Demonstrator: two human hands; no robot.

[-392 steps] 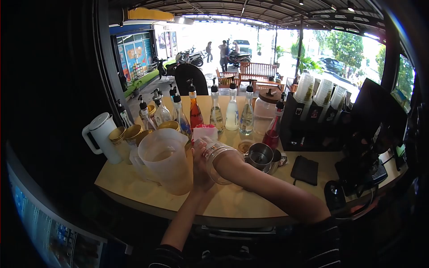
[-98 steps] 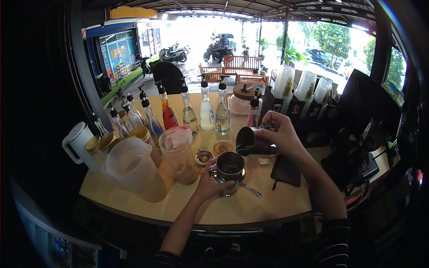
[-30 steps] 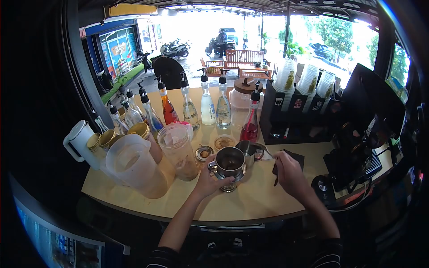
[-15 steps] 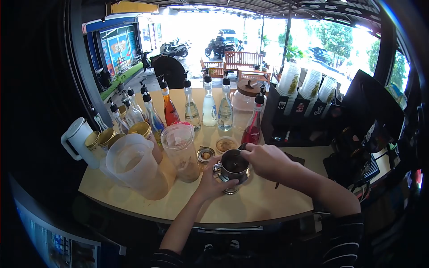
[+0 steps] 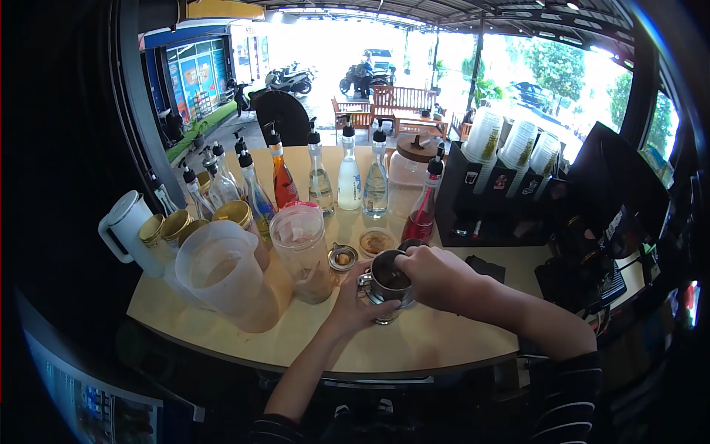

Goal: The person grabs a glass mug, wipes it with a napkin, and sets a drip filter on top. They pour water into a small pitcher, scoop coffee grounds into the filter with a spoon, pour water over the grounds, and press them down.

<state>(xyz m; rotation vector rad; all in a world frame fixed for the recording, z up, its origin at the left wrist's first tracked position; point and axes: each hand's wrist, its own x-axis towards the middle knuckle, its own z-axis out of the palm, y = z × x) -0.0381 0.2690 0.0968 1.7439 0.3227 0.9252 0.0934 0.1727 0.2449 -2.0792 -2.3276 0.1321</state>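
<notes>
A metal cup (image 5: 390,275) with dark contents stands on a clear glass near the front of the counter. My left hand (image 5: 355,301) is wrapped round its left side, by the handle. Over the cup's right rim, my right hand (image 5: 429,270) is closed, fingers pointing into the cup; what it holds is hidden. Left of the cup are a tall clear jar (image 5: 301,259) and a frosted pitcher (image 5: 229,277). Behind it lie a small metal strainer (image 5: 342,257) and a round lid (image 5: 376,241).
Several pump bottles (image 5: 348,181) line the back of the counter (image 5: 444,348). A red syrup bottle (image 5: 420,218) stands behind my right hand. At the right are stacked plastic cups (image 5: 518,144) in a black holder and a dark pouch (image 5: 485,269). A white jug (image 5: 133,233) is far left.
My right hand has come from the right of the cup to its rim. Earlier it held a dark container above the counter. My left hand has moved from the clear jar to the metal cup.
</notes>
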